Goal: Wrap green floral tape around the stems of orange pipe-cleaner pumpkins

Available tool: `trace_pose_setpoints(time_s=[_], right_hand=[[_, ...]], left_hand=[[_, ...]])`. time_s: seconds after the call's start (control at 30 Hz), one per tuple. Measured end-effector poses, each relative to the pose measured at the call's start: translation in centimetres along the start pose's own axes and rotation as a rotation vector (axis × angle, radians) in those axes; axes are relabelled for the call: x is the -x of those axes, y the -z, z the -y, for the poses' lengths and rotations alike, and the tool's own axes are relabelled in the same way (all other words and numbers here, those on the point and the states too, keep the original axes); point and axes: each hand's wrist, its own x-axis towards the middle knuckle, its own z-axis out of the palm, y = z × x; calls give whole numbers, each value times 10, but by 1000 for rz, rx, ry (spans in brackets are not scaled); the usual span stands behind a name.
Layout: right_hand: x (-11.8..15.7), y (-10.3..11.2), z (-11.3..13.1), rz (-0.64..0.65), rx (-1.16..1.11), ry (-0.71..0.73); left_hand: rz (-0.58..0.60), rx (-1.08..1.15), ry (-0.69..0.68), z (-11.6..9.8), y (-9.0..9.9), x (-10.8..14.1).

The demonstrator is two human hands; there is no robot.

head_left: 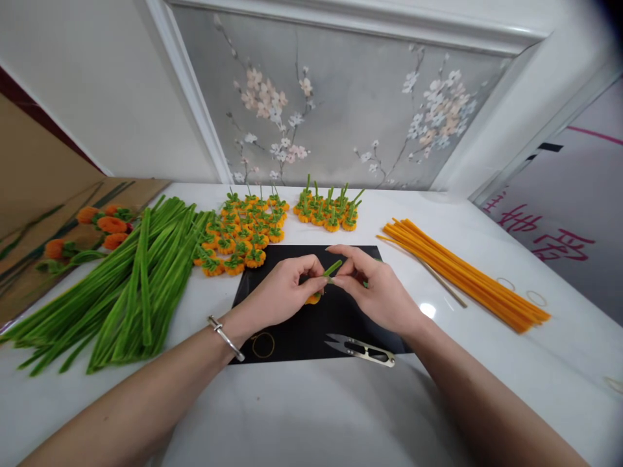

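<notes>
Over the black mat (292,331), my left hand (282,288) is closed around a small orange pipe-cleaner pumpkin (313,299), mostly hidden by the fingers. A short green pipe-cleaner stem (333,268) sticks up between my two hands. The thumb and fingers of my right hand (382,292) pinch together against the left fingertips at the stem's base. Exactly which strand the right fingers grip is hard to see. Thread snips (363,349) lie on the mat's front edge, below the right hand.
Green pipe cleaners (141,279) are heaped at left, and orange ones (462,272) lie bundled at right. Finished orange pumpkins (243,227) with green tops stand behind the mat, beside a second group with longer stems (331,211). A rubber band (263,345) rests on the mat.
</notes>
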Motion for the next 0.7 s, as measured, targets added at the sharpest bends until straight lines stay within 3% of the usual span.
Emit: trace_pose_setpoints(time_s=[0.2, 0.7], right_hand=[[-2, -2, -3, -72, 90, -15], [-1, 0, -2, -100, 230, 190]], left_hand=[[28, 39, 4, 5, -2, -5], [67, 162, 46, 1, -2, -5]])
